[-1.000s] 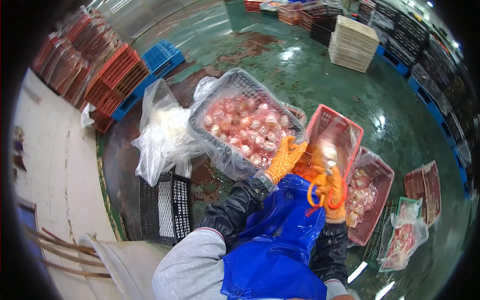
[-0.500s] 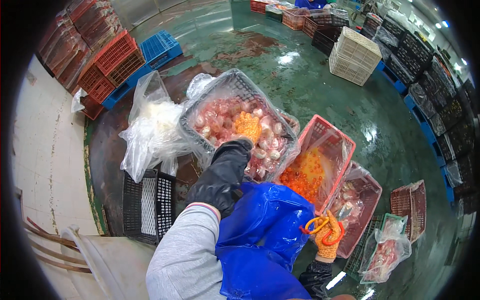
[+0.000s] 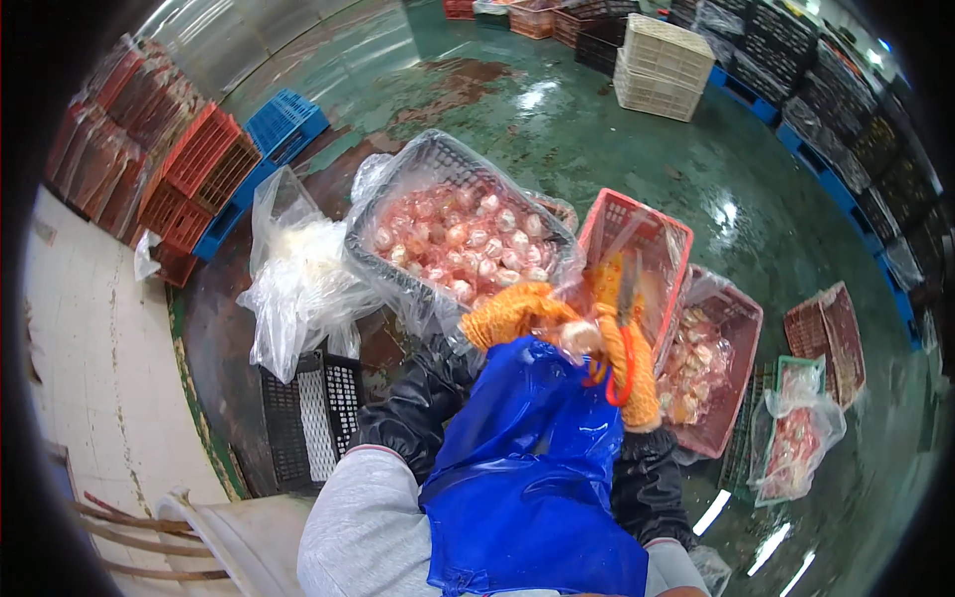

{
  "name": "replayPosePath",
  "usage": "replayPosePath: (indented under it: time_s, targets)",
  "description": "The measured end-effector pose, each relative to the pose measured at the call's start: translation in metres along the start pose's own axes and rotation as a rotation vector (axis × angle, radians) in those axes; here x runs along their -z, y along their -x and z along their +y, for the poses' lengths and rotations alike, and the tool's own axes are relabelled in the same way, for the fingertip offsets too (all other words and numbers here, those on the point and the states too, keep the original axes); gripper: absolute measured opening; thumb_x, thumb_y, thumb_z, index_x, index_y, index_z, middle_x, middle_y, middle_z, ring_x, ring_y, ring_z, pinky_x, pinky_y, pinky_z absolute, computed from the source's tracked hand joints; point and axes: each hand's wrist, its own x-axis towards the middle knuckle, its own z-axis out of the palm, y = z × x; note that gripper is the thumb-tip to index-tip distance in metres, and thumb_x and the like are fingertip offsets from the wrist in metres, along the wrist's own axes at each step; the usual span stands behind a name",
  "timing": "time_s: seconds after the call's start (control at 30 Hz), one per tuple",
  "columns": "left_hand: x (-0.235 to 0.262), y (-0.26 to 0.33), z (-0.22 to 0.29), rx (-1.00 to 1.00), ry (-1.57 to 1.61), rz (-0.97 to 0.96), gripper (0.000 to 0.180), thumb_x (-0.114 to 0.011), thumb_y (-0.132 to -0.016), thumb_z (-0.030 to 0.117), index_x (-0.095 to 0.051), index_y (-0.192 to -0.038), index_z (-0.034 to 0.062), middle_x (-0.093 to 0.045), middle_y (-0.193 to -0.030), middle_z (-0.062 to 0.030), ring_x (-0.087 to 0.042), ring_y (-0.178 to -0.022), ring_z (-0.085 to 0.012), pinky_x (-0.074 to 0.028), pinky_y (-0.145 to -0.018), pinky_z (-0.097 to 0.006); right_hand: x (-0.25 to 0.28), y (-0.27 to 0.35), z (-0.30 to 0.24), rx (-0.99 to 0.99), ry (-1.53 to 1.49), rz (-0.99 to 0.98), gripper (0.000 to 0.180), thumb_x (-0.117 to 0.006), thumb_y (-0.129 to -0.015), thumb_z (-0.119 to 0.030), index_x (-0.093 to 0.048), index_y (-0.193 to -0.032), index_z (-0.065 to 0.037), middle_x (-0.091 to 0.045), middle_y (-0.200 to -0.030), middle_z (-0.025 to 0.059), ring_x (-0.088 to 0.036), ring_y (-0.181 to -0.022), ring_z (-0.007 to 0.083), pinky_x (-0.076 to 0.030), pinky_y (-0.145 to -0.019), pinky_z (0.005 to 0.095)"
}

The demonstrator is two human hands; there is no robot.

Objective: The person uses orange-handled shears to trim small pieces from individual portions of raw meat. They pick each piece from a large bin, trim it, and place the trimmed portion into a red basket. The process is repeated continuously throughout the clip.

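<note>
My left hand [image 3: 512,310], in an orange glove, holds a pale pink piece of seafood [image 3: 579,338] just above my blue apron [image 3: 527,468]. My right hand [image 3: 629,360], also orange-gloved, grips orange-handled scissors [image 3: 623,316] with the blades pointing up, right beside that piece. Behind my hands sits a dark plastic-lined crate [image 3: 398,277] full of pink seafood pieces. An empty red plastic-lined basket [image 3: 657,239] stands tilted just past my right hand.
A second red crate [image 3: 741,328] with cut pieces lies to the right, with more baskets and a bag [image 3: 801,438] beyond. Crumpled clear bags [image 3: 293,289] and a black crate [image 3: 308,418] sit left. Stacked red, blue and white crates line the wet green floor.
My left hand came back from the dark crate with a piece in it. My right hand rose with the scissors and met it above the apron.
</note>
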Motion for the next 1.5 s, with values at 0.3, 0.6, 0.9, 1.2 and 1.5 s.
replayPosePath:
  time_s: [0.3,0.6,0.9,1.2,1.5]
  targets:
    - [-0.097,-0.012,0.036,0.493,0.909,0.441,0.040,-0.046,-0.089,0.044,-0.053,-0.100,0.0057,-0.058,-0.093,-0.0057,-0.056,-0.080,-0.0138,-0.047,-0.070,-0.027,-0.040,-0.005,0.008,0.484,-0.311,0.281,0.030,-0.042,-0.093,-0.021,-0.048,-0.117,-0.003,-0.056,-0.092,0.0048,-0.054,-0.074,0.0097,-0.047,-0.060,0.0201]
    - [-0.091,-0.012,0.040,0.869,1.025,0.638,0.051,-0.047,-0.082,0.058,-0.051,-0.060,0.0122,-0.048,-0.047,-0.0020,-0.043,-0.036,-0.0113,-0.029,-0.032,-0.023,-0.055,0.014,-0.002,0.424,-0.078,0.273,0.025,-0.048,-0.091,-0.014,-0.049,-0.114,-0.004,-0.049,-0.079,-0.0029,-0.048,-0.070,0.0059,-0.043,-0.063,0.0190]
    - [-0.057,-0.029,0.018,0.859,0.929,1.053,0.056,-0.038,-0.082,0.065,-0.046,-0.060,0.0141,-0.043,-0.046,-0.0013,-0.040,-0.034,-0.0116,-0.027,-0.031,-0.024,-0.041,0.029,0.022,0.433,0.887,0.281,0.052,-0.070,-0.076,-0.020,-0.047,-0.119,-0.001,-0.052,-0.085,0.0036,-0.050,-0.078,0.0127,-0.043,-0.071,0.0253]
    - [-0.073,-0.030,0.037,0.806,0.428,0.882,0.046,-0.042,-0.090,0.041,-0.057,-0.107,0.0011,-0.060,-0.077,-0.0188,-0.057,-0.072,-0.0314,-0.043,-0.062,-0.038,-0.054,0.033,0.014,0.225,0.656,0.161,0.038,-0.064,-0.080,-0.025,-0.055,-0.109,-0.001,-0.059,-0.074,0.0047,-0.054,-0.067,0.0125,-0.045,-0.063,0.0277]
    - [-0.096,-0.021,-0.001,0.612,0.405,0.995,0.040,-0.045,-0.090,0.038,-0.060,-0.092,0.0014,-0.059,-0.070,-0.0137,-0.056,-0.062,-0.0206,-0.042,-0.055,-0.035,-0.054,0.034,0.023,0.178,0.591,0.146,0.037,-0.063,-0.081,-0.027,-0.056,-0.108,-0.002,-0.061,-0.075,0.0086,-0.057,-0.066,0.0152,-0.046,-0.062,0.0295]
